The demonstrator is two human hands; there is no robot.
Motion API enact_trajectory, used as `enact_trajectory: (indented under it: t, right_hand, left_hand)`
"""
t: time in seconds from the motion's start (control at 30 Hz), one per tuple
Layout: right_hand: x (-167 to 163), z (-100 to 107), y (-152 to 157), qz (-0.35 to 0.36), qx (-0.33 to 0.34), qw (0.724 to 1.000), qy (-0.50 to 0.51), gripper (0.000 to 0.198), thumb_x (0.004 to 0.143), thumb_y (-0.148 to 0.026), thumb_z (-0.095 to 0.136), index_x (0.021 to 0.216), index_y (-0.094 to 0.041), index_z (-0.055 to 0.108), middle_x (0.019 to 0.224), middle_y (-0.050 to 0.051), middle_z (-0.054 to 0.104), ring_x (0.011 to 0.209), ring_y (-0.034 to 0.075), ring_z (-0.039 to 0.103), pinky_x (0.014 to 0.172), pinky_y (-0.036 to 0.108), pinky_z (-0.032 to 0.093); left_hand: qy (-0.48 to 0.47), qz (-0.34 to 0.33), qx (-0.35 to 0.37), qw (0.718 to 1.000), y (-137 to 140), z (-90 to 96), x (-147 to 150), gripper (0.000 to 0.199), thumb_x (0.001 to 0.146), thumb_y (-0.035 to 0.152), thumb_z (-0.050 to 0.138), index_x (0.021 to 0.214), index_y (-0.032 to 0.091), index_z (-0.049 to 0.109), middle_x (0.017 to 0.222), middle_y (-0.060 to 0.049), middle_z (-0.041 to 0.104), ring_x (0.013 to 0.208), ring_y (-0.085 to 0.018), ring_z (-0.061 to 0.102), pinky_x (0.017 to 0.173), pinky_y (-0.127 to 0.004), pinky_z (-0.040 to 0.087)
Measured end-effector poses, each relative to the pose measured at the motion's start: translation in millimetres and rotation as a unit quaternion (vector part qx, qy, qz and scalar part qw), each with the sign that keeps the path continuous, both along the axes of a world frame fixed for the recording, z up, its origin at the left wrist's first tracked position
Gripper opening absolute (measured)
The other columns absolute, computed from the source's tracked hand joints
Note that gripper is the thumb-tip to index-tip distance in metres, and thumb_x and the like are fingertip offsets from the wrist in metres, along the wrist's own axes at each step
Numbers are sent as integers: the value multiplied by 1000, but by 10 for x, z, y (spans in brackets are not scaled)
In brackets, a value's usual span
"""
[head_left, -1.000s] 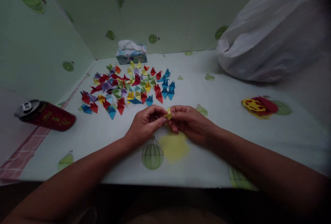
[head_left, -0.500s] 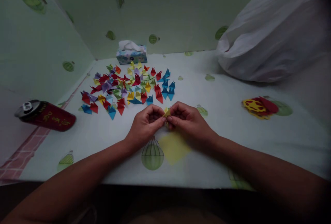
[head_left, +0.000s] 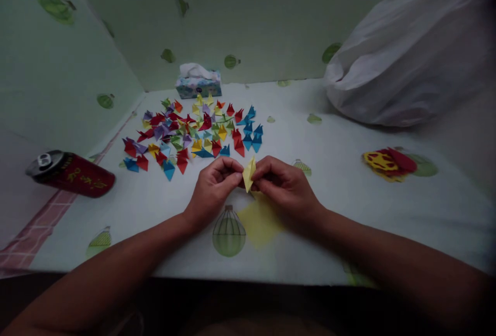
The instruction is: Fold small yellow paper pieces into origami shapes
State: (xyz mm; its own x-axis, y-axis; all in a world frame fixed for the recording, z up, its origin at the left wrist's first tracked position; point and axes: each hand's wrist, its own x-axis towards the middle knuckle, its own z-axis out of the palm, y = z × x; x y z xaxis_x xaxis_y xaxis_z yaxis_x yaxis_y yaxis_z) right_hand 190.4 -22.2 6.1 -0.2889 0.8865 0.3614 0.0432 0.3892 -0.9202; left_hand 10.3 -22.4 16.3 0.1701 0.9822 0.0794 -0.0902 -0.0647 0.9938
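Above the table [head_left: 333,170], two hands [head_left: 213,186] [head_left: 287,186] pinching one folded yellow paper [head_left: 248,174], one can [head_left: 73,173], one tissue box [head_left: 198,88]

The folded yellow paper [head_left: 249,174], pointed at both ends, stands slightly tilted between both hands [head_left: 212,186].

Pale yellow marks the folded paper [head_left: 248,174] between the fingers [head_left: 233,181]; the flat sheet [head_left: 260,225] just nearer than them is plain yellow. Beyond them leftward, the folded birds [head_left: 182,160] mix red, blue, purple, green, yellow and orange. Well left, the can [head_left: 87,177] is dark red with yellow lettering. The pale tabletop [head_left: 329,165] bears green balloon prints.
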Motion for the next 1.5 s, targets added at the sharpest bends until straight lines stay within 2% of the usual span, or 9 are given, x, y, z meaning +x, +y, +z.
enact_trajectory:
  t: [0.1,0.17,0.23,0.33,0.43,0.53,0.83,1.1,1.5]
  right_hand:
    - [5,-2,-13,-17,60,997,-53,18,81,-2,56,80,-18,64,82,2,64,78,15,60,73,31,47]
    - [0,14,-21,-8,60,996,-66,18,82,-3,56,80,-18,64,81,2,64,77,15,60,71,31,46]
    - [-7,33,-24,11,10,999,-33,13,84,-7,57,85,-18,62,80,2,63,73,15,61,68,30,47]
    - [-19,57,-13,31,-100,993,59,5,88,-18,60,91,-19,56,74,-1,62,67,13,62,65,28,50]
    - [-26,65,9,30,-170,981,93,12,90,-27,63,88,-18,55,68,-2,62,59,11,61,60,26,49]
    - [-28,61,20,32,-211,973,88,18,88,-31,65,81,-17,57,64,-2,62,54,9,57,55,24,45]
    - [-26,59,8,29,-172,985,18,19,86,-31,66,77,-16,58,62,-2,60,54,10,53,54,24,40]
    - [-28,51,31,57,-225,972,43,20,88,-34,64,79,-17,58,59,-2,62,54,10,54,57,24,41]
    - [-33,49,10,42,-226,972,40,24,87,-37,66,76,-17,59,59,-2,61,55,10,54,57,25,41]
  left_hand:
    - [-15,9,-7,1000,-6,0,18,14,81,27,71,86,18,62,80,1,63,71,-11,62,67,-23,53]
    - [0,18,-4,1000,-8,14,33,17,79,26,75,84,17,61,79,1,62,70,-11,60,65,-22,52]
    - [10,27,1,1000,-8,29,43,18,77,24,76,82,17,60,78,1,62,69,-10,59,64,-21,51]
    - [11,29,16,999,-8,37,46,17,77,22,75,82,17,60,78,2,61,70,-10,58,65,-21,51]
    - [24,22,26,999,-10,28,39,17,77,21,74,83,17,59,79,2,61,72,-10,59,67,-21,51]
    - [33,13,20,999,-9,11,32,17,78,22,74,85,18,60,81,1,62,74,-11,60,68,-22,50]
    - [49,-13,-51,997,-13,4,21,17,84,31,69,82,16,63,75,1,61,66,-9,53,61,-22,43]
    - [68,-10,-52,996,-38,33,37,18,85,32,67,80,16,61,71,2,58,64,-9,49,58,-22,39]
    - [57,-13,-44,997,-41,-20,38,19,85,34,67,86,16,62,83,-1,64,71,-12,56,65,-24,46]
